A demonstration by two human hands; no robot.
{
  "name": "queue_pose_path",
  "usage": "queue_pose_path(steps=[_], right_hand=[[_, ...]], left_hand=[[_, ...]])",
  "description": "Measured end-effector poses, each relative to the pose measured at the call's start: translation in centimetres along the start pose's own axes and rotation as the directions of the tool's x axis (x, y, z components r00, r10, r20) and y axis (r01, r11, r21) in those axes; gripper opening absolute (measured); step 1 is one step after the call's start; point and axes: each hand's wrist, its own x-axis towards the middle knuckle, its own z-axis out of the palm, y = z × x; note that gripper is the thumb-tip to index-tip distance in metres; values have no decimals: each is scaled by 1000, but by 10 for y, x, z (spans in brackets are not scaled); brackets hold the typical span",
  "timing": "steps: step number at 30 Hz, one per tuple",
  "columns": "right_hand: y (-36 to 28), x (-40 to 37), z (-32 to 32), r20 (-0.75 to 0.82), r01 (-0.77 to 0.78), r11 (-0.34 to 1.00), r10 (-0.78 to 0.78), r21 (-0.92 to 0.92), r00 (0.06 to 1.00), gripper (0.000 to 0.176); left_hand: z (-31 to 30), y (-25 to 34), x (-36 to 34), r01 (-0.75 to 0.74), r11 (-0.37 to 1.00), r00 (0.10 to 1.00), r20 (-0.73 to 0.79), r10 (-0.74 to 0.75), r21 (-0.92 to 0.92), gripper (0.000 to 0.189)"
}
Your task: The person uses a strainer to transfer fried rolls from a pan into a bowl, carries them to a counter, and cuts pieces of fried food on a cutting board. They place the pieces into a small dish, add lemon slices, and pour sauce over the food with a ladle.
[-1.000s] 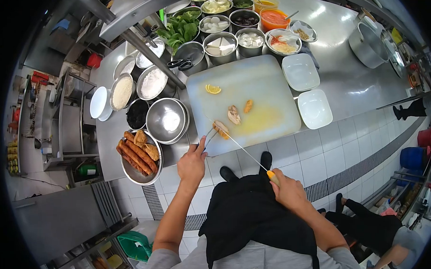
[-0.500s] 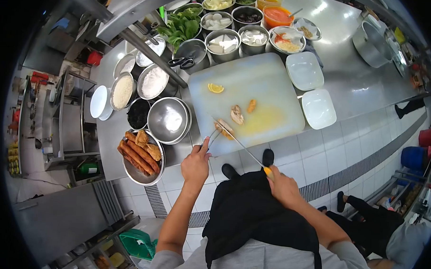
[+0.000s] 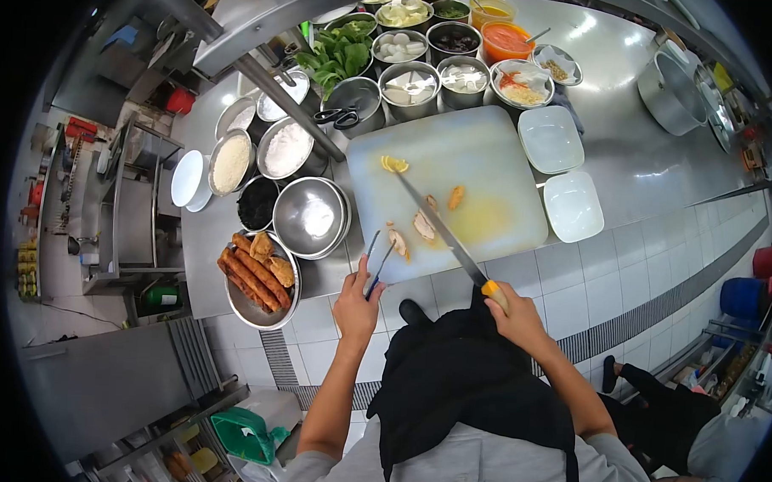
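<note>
My left hand [image 3: 356, 306] is closed around a pair of tongs [image 3: 381, 271], whose arms are spread at the board's near left corner. A cut piece of cooked meat [image 3: 398, 241] lies just beside the tongs, apart from them. In my right hand [image 3: 517, 317] is a long knife with a yellow handle [image 3: 495, 291]. Its blade [image 3: 444, 230] slants across the cutting board [image 3: 483, 142], its tip close to a lemon wedge [image 3: 395, 164]. Partly behind the blade is a second meat piece [image 3: 424, 225]; a smaller golden piece [image 3: 456, 198] lies to its right.
Two white square dishes [image 3: 551, 140] stand along the board's right edge. To the left are nested steel bowls [image 3: 309, 217] and a bowl of fried food [image 3: 257, 275]. Several ingredient containers [image 3: 410, 87] line the back, and a metal post [image 3: 289, 106] slants at left.
The tongs have come off the near meat piece and spread apart. The knife has lifted from that piece and swung, its tip now farther up the board by the lemon.
</note>
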Motion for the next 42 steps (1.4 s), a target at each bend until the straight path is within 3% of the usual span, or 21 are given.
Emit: queue_pose_path(steps=[3,5,6,8,13,15,16,18,19,22,24,26,28,29,31,34,38,40,41,42], right_hand=[[-2,-13,-19,-39,-39,999,40,30,998,37],[-2,-18,-29,45,8,999,-7,-33,999,37],[0,-20,-30,47,16,999,-15,-27,999,37],[5,-23,-33,201,37,998,-24,-60,979,37],[17,-8,-21,300,105,985,-60,-136,952,36],[15,-1,-17,189,97,990,-75,-106,979,35],[15,4,-14,227,157,982,-130,-105,965,35],[20,8,-11,50,85,991,-80,-103,996,33],[21,13,-11,83,127,986,-118,-106,989,33],[21,21,-20,-27,121,990,-123,-69,992,31],[14,18,-33,-47,67,997,-65,26,997,29],[25,18,-37,-153,127,992,-125,6,980,30],[27,20,-43,-246,114,992,-125,-61,961,32],[25,23,-46,-258,109,992,-123,-68,958,32],[22,30,-50,-358,-29,980,-44,-198,933,38],[40,50,-40,-440,-109,927,-65,-358,895,46],[53,64,-21,-477,-125,917,-78,-379,876,54],[62,72,-15,-519,-109,889,-157,-445,840,58],[61,76,-15,-506,-93,901,-150,-424,849,59],[59,79,-15,-483,-61,904,-167,-422,859,59]], left_hand=[[8,-2,-9,29,997,999,-22,-31,-76,69],[10,-3,-15,194,937,976,-34,-213,-291,70],[8,-4,-19,194,939,976,-42,-214,-286,70],[1,3,-23,207,861,944,-136,-300,-466,70],[13,-9,-23,269,857,937,-88,-339,-439,72],[15,-1,-20,251,887,941,-116,-318,-388,71],[13,1,-19,238,915,946,-135,-294,-327,70],[18,7,-15,211,926,961,-104,-254,-311,70],[22,14,-10,204,933,963,-108,-246,-298,69],[27,34,13,198,947,965,-119,-233,-252,69],[41,50,25,168,958,976,-94,-194,-233,68],[51,53,38,94,977,973,-188,-130,-190,65],[55,60,47,60,978,979,-181,-97,-200,64],[56,62,50,71,990,976,-194,-94,-120,64],[58,65,56,94,995,971,-217,-98,-30,63],[51,69,55,104,994,978,-182,-106,-20,60],[27,64,34,98,993,978,-176,-109,-71,59],[15,51,22,41,994,973,-220,-63,-104,57],[5,44,17,-4,993,950,-312,-34,-120,49],[-3,32,12,23,994,943,-327,-57,-105,49]])
